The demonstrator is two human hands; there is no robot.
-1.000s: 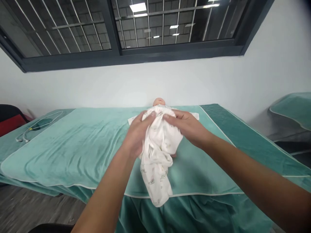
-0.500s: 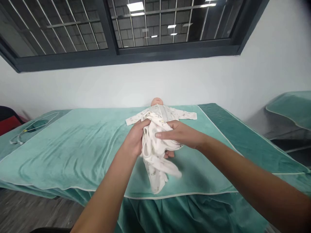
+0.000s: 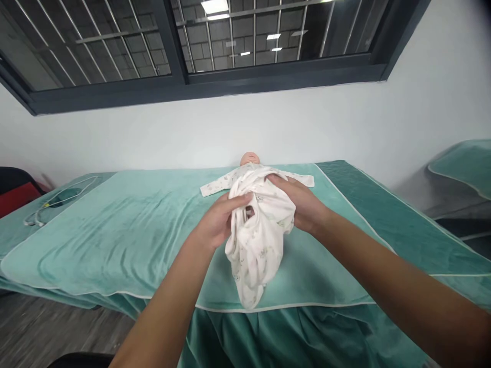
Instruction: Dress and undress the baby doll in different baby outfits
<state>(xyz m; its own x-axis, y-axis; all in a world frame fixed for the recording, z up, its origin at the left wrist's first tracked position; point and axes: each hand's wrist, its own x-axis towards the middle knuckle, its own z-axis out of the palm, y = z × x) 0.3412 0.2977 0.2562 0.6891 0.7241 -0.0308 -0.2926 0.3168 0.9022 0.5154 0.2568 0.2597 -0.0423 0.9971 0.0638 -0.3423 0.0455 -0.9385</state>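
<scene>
White printed garment [image 3: 259, 240] hanging in folds

Over the head feed, I am pinching it with my left hand [image 3: 217, 219]; my right hand [image 3: 301, 203] is gripping the other side, fingers behind the folds. The lower end is dangling over the green-covered surface [image 3: 126, 230]. Beyond it, a doll [image 3: 250, 158] is lying with its patterned sleeves [image 3: 218, 185] spreading sideways, head near the wall [image 3: 153, 138].

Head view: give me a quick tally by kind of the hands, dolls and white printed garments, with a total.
Hands: 2 (left hand, right hand)
Dolls: 1 (doll, partly covered)
White printed garments: 2 (held garment, worn top on the doll)
Total: 5
</scene>
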